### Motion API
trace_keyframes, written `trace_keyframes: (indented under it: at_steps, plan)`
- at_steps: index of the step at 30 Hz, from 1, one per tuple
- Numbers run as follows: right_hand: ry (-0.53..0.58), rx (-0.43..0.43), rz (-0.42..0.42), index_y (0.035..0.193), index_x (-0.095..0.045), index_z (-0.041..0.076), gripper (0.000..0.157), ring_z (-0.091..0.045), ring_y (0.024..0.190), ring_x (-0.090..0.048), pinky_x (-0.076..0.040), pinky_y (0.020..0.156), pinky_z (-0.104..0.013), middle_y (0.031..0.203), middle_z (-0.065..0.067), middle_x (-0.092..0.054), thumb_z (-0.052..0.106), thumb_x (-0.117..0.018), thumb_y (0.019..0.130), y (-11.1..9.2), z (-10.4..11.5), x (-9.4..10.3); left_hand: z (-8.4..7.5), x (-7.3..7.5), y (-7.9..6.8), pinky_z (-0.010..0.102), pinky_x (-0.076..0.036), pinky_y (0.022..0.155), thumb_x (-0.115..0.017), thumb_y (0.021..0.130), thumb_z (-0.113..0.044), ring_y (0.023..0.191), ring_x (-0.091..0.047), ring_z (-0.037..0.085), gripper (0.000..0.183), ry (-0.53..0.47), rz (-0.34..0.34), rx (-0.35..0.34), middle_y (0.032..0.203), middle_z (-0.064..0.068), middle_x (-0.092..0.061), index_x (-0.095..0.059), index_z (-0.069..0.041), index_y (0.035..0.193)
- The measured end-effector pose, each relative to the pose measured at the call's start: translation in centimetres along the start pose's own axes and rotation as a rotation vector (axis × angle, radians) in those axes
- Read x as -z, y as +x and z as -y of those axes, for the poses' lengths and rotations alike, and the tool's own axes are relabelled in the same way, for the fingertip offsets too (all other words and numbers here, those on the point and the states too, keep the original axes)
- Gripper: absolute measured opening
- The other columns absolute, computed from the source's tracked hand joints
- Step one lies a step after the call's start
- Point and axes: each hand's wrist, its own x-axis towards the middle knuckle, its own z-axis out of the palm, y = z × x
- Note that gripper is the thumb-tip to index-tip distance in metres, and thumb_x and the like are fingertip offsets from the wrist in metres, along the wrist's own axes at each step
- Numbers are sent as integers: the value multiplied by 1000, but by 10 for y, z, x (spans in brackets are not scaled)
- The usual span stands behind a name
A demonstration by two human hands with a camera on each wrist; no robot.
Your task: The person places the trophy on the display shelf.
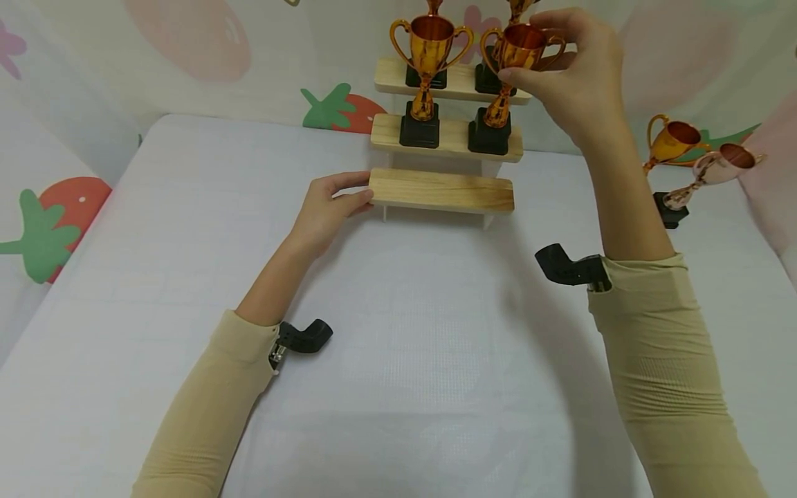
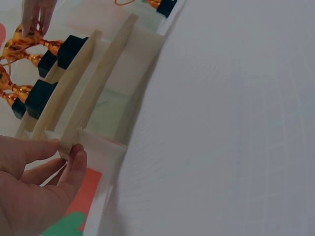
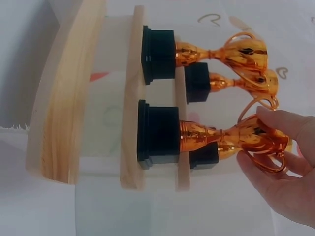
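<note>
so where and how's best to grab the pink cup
The pink cup is probably best pinched at its stem, from the near side: that part is slim between bowl and base, and a gold cup stands behind, to its left.

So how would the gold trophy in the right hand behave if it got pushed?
The gold trophy might tip if pushed high, since its cup flares above a narrow stem. It probably wouldn't roll upright, given its flat-sided black base. Its glossy finish suggests it could feel slippery to the right hand.
</note>
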Motion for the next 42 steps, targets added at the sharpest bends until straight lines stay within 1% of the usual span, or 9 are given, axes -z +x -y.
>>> trace_keyframes:
  at_steps: [4, 11, 18, 21, 25, 28, 30, 37, 42]
  plan:
    - [-13, -9, 6, 154, -54, 13, 64, -10, 108, -64, -55, 105, -20, 150, -10, -54, 19, -80, 96, 0, 0, 2, 0, 1, 0, 33, -57, 109, -58, 107, 0, 116, -65, 22, 43, -2, 0, 1, 154, 22, -52, -54, 8, 149]
    - [-28, -38, 7, 156, -51, 18, 65, -18, 122, -64, -54, 109, -23, 151, -8, -53, 23, -79, 97, -3, 0, 7, 0, 0, -1, 31, -58, 107, -58, 106, 0, 116, -65, 21, 43, 1, -4, 0, 154, 22, -52, -54, 8, 149]
    - [-17, -41, -11, 154, -53, 18, 63, -19, 124, -67, -53, 110, -23, 145, -5, -57, 21, -79, 97, -8, -4, 17, 0, 0, -1, 30, -58, 107, -58, 106, 0, 117, -65, 22, 43, -4, -7, -1, 154, 22, -52, -54, 8, 148]
    - [-8, -41, -25, 153, -54, 17, 62, -17, 121, -68, -54, 109, -23, 142, -2, -59, 21, -79, 97, -11, -8, 22, 0, 1, -1, 31, -57, 108, -58, 106, 0, 118, -65, 23, 43, -6, -5, 1, 154, 22, -52, -54, 9, 148]
    - [27, -65, -42, 152, -56, 18, 60, -14, 116, -67, -54, 110, -23, 134, 5, -60, 23, -80, 97, -15, -15, 28, 0, 1, -1, 34, -56, 110, -58, 107, 0, 121, -64, 26, 43, -11, -2, 0, 154, 23, -52, -54, 9, 148]
    - [42, -90, -51, 151, -57, 20, 58, -13, 116, -66, -53, 111, -23, 132, 9, -60, 25, -78, 98, -18, -20, 33, 0, 0, -1, 34, -56, 111, -58, 107, 0, 122, -63, 28, 43, -14, -2, 1, 154, 23, -51, -54, 10, 148]
    - [35, -93, -58, 150, -58, 20, 56, -11, 113, -66, -53, 110, -22, 130, 10, -60, 26, -77, 98, -20, -23, 35, 0, 0, -1, 34, -56, 111, -58, 107, 0, 122, -63, 28, 43, -14, -3, 0, 154, 23, -51, -54, 10, 148]
    - [36, -94, -81, 148, -60, 16, 47, 5, 93, -63, -56, 102, -16, 124, 12, -60, 25, -70, 103, -25, -35, 39, -1, 0, -1, 35, -56, 110, -57, 107, 0, 120, -64, 27, 43, -13, -5, -3, 154, 24, -51, -53, 10, 148]
    - [23, -91, -99, 147, -61, 15, 45, 6, 89, -63, -56, 92, -10, 123, 12, -61, 25, -68, 104, -28, -45, 41, -2, -1, -2, 35, -57, 109, -57, 106, 1, 120, -64, 27, 43, -22, -1, -5, 154, 24, -51, -53, 10, 148]
